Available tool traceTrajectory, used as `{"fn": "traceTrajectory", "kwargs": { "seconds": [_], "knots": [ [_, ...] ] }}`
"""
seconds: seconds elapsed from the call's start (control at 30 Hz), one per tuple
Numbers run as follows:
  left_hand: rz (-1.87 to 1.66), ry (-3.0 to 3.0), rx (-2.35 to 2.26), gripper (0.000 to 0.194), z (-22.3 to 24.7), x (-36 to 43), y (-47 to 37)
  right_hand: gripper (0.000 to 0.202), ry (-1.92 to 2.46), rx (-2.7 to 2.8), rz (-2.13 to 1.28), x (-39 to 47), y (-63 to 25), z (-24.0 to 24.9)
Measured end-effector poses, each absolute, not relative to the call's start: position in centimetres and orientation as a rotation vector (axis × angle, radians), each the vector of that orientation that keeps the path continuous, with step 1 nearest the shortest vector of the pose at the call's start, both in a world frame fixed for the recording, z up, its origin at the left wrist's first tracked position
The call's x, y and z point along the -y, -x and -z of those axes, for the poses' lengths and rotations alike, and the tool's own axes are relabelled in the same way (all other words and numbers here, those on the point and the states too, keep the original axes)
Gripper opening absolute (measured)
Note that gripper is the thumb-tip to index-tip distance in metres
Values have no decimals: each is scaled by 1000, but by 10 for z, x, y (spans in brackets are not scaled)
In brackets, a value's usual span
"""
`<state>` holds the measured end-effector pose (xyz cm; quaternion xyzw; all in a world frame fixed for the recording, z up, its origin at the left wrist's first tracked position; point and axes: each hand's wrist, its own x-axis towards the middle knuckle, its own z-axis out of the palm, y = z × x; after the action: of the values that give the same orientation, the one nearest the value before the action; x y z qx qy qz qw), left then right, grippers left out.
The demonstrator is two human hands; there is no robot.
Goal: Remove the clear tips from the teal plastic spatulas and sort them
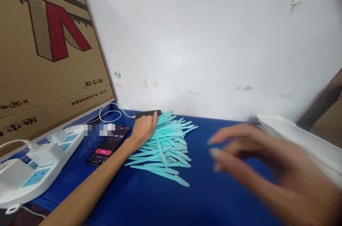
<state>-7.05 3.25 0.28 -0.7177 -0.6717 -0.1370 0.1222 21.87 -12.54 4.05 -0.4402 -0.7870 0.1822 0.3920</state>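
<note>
A loose pile of thin turquoise sticks (168,147) with flattened ends lies on the blue table (213,197). My left hand (144,127) rests at the pile's upper left edge, its fingers curled at the sticks; what is under them is hidden. My right hand (256,154), blurred by motion, is raised to the right of the pile, thumb and fingers curved with a gap between them, and nothing shows in that gap.
A phone (109,146) with a lit timer lies left of the pile. Behind my left hand is a dark device (139,115) on a white cable. A power strip (56,163) with plugs, a cardboard box (53,76), a white wall (200,41) and white sheeting (288,137) surround the table.
</note>
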Motion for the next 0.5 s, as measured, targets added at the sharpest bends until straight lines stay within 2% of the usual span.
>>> {"fn": "traceTrajectory", "kwargs": {
  "seconds": [0.07, 0.23, 0.3, 0.5],
  "knots": [
    [393, 2087, 1966, 74, -4, -33, 71, 16, 1166, 2155, -404, 107, -187, -50],
    [375, 2060, 1984, 73, -5, -35, 75, 41, 1188, 2595, 122, 73, -122, -25],
    [365, 2054, 1988, 72, -5, -36, 76, 48, 1186, 2646, 212, 65, -107, -12],
    [357, 2062, 1982, 71, -9, -36, 80, 25, 1221, 2765, 236, 57, -96, -8]
  ]
}}
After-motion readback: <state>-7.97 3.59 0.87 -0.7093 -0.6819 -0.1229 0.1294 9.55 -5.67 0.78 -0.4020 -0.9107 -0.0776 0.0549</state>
